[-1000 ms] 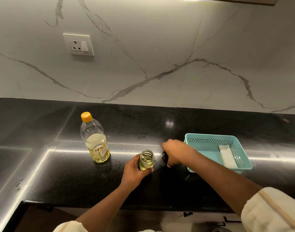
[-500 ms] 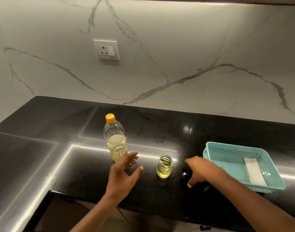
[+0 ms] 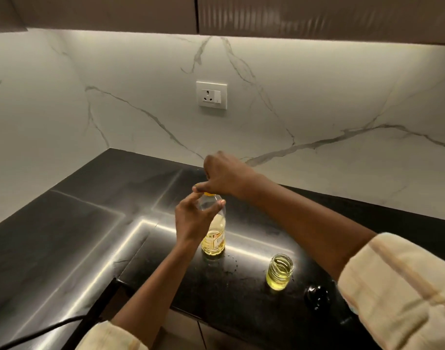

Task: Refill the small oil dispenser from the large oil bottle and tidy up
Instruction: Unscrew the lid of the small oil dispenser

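My left hand (image 3: pixel 191 221) wraps the large oil bottle (image 3: pixel 215 238); my right hand (image 3: pixel 226 176) pinches its yellow cap (image 3: pixel 209 194). I'd brace firmly and twist without tipping.

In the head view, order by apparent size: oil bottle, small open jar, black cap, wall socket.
oil bottle
small jar and wall socket: look alike, socket is farther, so unranked
black cap, smallest
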Available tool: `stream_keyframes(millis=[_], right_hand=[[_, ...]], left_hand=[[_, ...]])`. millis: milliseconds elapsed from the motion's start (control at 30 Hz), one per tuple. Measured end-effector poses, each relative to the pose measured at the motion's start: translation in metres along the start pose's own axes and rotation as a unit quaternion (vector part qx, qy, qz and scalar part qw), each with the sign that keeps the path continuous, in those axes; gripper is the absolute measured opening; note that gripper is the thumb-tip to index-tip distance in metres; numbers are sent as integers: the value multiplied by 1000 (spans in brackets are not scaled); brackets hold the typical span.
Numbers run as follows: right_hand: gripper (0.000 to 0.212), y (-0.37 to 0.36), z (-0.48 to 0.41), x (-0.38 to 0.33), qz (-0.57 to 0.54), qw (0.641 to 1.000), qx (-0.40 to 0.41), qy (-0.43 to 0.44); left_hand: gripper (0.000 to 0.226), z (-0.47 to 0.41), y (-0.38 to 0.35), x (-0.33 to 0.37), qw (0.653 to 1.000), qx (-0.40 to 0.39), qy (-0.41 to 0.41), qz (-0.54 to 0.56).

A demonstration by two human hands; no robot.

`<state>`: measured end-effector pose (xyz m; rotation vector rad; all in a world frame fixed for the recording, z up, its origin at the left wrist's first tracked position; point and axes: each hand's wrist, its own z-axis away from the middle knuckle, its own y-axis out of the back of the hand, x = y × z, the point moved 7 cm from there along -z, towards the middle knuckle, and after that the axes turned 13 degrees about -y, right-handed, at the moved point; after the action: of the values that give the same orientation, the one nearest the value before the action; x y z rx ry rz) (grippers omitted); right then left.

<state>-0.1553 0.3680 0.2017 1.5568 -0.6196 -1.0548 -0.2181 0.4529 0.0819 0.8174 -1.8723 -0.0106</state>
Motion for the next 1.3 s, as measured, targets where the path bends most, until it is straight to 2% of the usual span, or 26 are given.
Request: stream_keyframes(millis=[100,167,267,333,367,467,567,633,700,733,800,933,1033,1100,1233,1300], right_hand=[[30,-12,-10,-2,51,999,-9,3],[36,-17,-14,-1,54,998,-17,7],[28,-16,-15,-2,75,997,-24,28],[38,-14,-15,-2,110,991,-40,59],[37,-12,-14,-4,126,988,-54,74],[9,-10,-13,-8,158,976,-109,105],[30,-7,-14,-17,169,970,-113,136],[29,-6,-18,-17,182,972,-90,119],[40,-8,-20,-17,204,969,-70,119],[34,-9,-19,-19,206,968,-67,130],[9,-6,-14,-24,215,961,-80,157],[21,4,-8,-25,215,954,-86,189],[15,20,-3,-8,163,976,-57,134],[20,11,11,12,143,983,-85,74],[32,-89,59,62,127,966,-224,-23],[30,-142,76,81,111,962,-242,-58]], left_hand=[[27,2,-4,-8,1000,-1,10,24],[30,2,-3,-9,1000,-4,3,28],[32,2,-4,-6,999,-4,-8,35],[36,3,-4,-5,999,0,-8,45],[38,3,-4,-5,999,0,-7,49],[32,4,-3,-8,999,-3,-3,45],[29,3,-3,-10,999,-1,6,49],[36,2,-3,-9,999,1,4,49],[40,2,-4,-10,999,-1,-3,53],[40,2,-5,-10,998,0,-5,57],[34,2,-5,-12,998,1,-4,59],[26,2,-6,-13,998,-4,-11,57],[28,1,-6,-10,999,-7,-34,35],[32,2,-5,-11,999,-8,-46,17],[34,3,-6,-12,998,-1,-66,15],[32,3,-5,-11,998,-3,-69,13]])
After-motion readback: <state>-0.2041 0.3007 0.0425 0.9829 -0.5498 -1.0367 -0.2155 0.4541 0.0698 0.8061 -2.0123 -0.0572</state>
